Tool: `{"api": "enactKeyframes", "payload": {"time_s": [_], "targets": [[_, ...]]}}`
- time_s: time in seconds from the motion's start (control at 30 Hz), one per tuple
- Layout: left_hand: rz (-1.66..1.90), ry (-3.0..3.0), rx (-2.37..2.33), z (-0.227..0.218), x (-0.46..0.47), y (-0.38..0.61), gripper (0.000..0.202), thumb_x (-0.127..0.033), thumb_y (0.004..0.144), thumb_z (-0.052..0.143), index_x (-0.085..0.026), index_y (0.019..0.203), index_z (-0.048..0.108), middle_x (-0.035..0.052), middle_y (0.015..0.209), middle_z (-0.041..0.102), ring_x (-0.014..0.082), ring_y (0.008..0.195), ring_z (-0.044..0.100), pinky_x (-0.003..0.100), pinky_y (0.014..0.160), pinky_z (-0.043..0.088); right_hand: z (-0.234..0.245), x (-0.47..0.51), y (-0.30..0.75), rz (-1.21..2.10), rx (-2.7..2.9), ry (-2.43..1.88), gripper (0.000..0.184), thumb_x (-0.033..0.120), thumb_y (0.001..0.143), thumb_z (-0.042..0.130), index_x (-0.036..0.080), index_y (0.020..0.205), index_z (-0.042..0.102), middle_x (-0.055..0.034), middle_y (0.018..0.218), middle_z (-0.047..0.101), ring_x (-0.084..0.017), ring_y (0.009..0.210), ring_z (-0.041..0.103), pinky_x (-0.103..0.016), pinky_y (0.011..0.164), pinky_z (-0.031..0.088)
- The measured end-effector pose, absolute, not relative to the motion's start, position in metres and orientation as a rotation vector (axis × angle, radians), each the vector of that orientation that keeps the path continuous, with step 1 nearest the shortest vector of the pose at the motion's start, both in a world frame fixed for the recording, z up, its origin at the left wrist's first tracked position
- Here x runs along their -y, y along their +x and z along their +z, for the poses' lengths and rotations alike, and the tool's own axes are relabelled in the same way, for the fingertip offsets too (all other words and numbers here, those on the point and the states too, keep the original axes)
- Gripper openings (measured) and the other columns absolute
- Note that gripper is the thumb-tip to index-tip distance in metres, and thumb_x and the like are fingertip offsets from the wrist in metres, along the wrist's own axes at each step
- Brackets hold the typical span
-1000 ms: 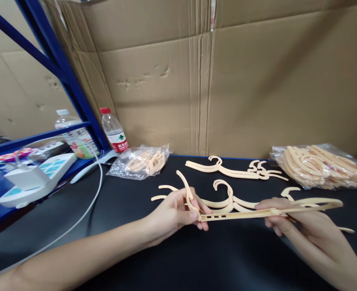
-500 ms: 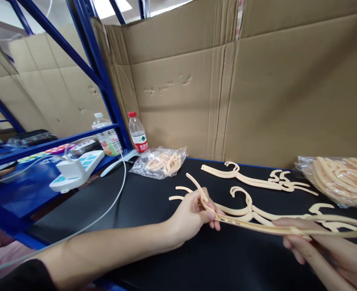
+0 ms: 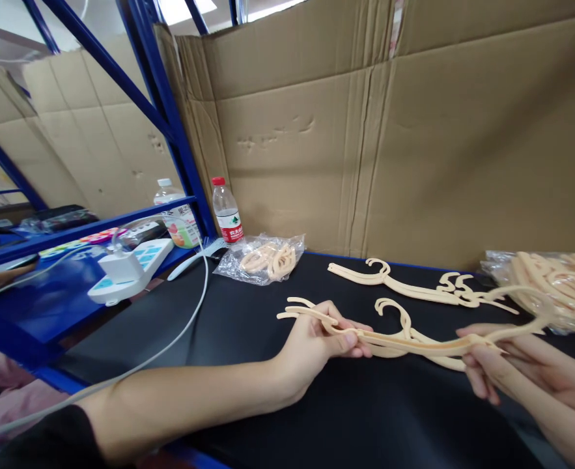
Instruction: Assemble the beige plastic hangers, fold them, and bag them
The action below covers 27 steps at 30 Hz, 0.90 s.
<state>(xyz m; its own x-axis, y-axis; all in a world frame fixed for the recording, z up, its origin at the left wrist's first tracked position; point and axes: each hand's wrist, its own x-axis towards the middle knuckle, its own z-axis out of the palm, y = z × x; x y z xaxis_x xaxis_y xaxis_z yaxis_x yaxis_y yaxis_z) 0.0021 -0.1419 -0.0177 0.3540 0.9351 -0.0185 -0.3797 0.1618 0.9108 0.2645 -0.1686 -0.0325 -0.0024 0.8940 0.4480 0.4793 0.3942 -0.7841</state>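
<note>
Between my hands runs a cream plastic folding hanger, held above the black tabletop. My left hand pinches its left end, thumb on the near side. At its right end my right hand grips the arm near a joint, and a curved part rises beyond the fingers. Another cream hanger with a hook lies just behind the held one, partly hidden by it and by my left hand. Farther back, a folded cream hanger rests on the tabletop.
A clear bag of cream hanger parts lies at the back left, beside a red-capped water bottle. Another bag of parts sits at the right. A white power strip and cable are at left. Cardboard stands behind.
The held hanger has turned: its left end has dropped and its right curved end has risen. Both hands keep hold of it. The view has shifted slightly.
</note>
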Motion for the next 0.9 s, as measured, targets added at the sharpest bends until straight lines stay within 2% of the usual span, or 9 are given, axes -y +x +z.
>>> {"api": "enactKeyframes", "payload": {"time_s": [0.2, 0.27, 0.3, 0.4, 0.47, 0.57, 0.73, 0.8, 0.9], "targets": [[0.894, 1.019, -0.833, -0.017, 0.161, 0.007, 0.018, -0.022, 0.081, 0.068, -0.015, 0.079, 0.051, 0.0104, 0.097, 0.071, 0.0138, 0.066, 0.069, 0.024, 0.064, 0.052, -0.019, 0.161, 0.268, 0.624, 1.534, -1.233, 0.026, 0.048, 0.085, 0.061, 0.023, 0.09, 0.064, -0.0017, 0.067, 0.065, -0.017, 0.06, 0.063, -0.022, 0.057, 0.058], [0.776, 1.265, -0.824, -0.015, 0.17, 0.008, 0.01, -0.019, 0.082, 0.063, -0.016, 0.079, 0.054, 0.011, 0.098, 0.071, 0.0179, 0.072, 0.07, 0.028, 0.064, 0.054, -0.018, 0.16, 0.271, 0.682, 1.508, -1.242, 0.027, 0.049, 0.084, 0.063, 0.023, 0.091, 0.064, -0.0023, 0.075, 0.067, -0.016, 0.064, 0.065, -0.022, 0.061, 0.058], [0.728, 1.47, -0.796, -0.013, 0.174, 0.008, 0.004, -0.017, 0.084, 0.06, -0.016, 0.081, 0.057, 0.012, 0.1, 0.071, 0.0211, 0.081, 0.071, 0.032, 0.07, 0.056, -0.019, 0.159, 0.272, 0.723, 1.512, -1.247, 0.028, 0.049, 0.084, 0.063, 0.022, 0.093, 0.064, -0.0027, 0.079, 0.067, -0.017, 0.066, 0.066, -0.022, 0.063, 0.059], [0.574, 2.194, -0.509, -0.005, 0.181, 0.005, 0.018, -0.01, 0.089, 0.051, -0.016, 0.097, 0.067, 0.0157, 0.115, 0.069, 0.0267, 0.113, 0.061, 0.041, 0.102, 0.045, -0.02, 0.158, 0.272, 0.802, 1.57, -1.26, 0.028, 0.048, 0.085, 0.063, 0.021, 0.093, 0.065, -0.0047, 0.083, 0.068, -0.019, 0.071, 0.068, -0.025, 0.065, 0.059], [0.496, 2.518, -0.364, -0.001, 0.182, 0.003, 0.025, -0.011, 0.093, 0.049, -0.017, 0.108, 0.067, 0.0144, 0.125, 0.064, 0.0294, 0.127, 0.051, 0.043, 0.11, 0.036, -0.021, 0.159, 0.268, 0.796, 1.595, -1.248, 0.027, 0.046, 0.085, 0.064, 0.02, 0.09, 0.063, -0.0055, 0.083, 0.067, -0.019, 0.07, 0.067, -0.027, 0.064, 0.058], [0.504, 2.752, -0.374, -0.002, 0.182, 0.002, 0.03, -0.02, 0.093, 0.055, -0.021, 0.121, 0.064, 0.0116, 0.131, 0.059, 0.0346, 0.133, 0.042, 0.049, 0.111, 0.034, -0.026, 0.16, 0.259, 0.779, 1.578, -1.183, 0.028, 0.043, 0.085, 0.065, 0.021, 0.098, 0.054, -0.0019, 0.077, 0.064, -0.018, 0.069, 0.066, -0.027, 0.063, 0.057], [0.34, 2.776, -0.621, -0.005, 0.182, 0.004, 0.055, -0.037, 0.084, 0.067, -0.01, 0.131, 0.057, 0.0266, 0.145, 0.036, 0.0459, 0.136, 0.031, 0.062, 0.106, 0.032, -0.038, 0.16, 0.254, 0.708, 1.664, -1.171, 0.035, 0.039, 0.089, 0.061, 0.024, 0.111, 0.038, 0.0009, 0.077, 0.063, -0.017, 0.072, 0.064, -0.03, 0.07, 0.053], [0.225, 2.737, -0.723, -0.006, 0.182, 0.004, 0.062, -0.038, 0.083, 0.067, -0.007, 0.135, 0.052, 0.0275, 0.147, 0.032, 0.0462, 0.137, 0.028, 0.063, 0.106, 0.03, -0.039, 0.159, 0.255, 0.697, 1.763, -1.232, 0.037, 0.039, 0.088, 0.061, 0.023, 0.113, 0.038, 0.0006, 0.075, 0.064, -0.017, 0.068, 0.061, -0.03, 0.066, 0.051], [0.221, 2.664, -0.818, -0.01, 0.18, 0.002, 0.069, -0.038, 0.086, 0.062, -0.007, 0.143, 0.04, 0.023, 0.149, 0.031, 0.0418, 0.138, 0.029, 0.06, 0.111, 0.025, -0.036, 0.156, 0.255, 0.67, 1.882, -1.302, 0.036, 0.037, 0.087, 0.06, 0.022, 0.114, 0.042, 0.0002, 0.074, 0.066, -0.016, 0.062, 0.056, -0.03, 0.06, 0.048]]}}
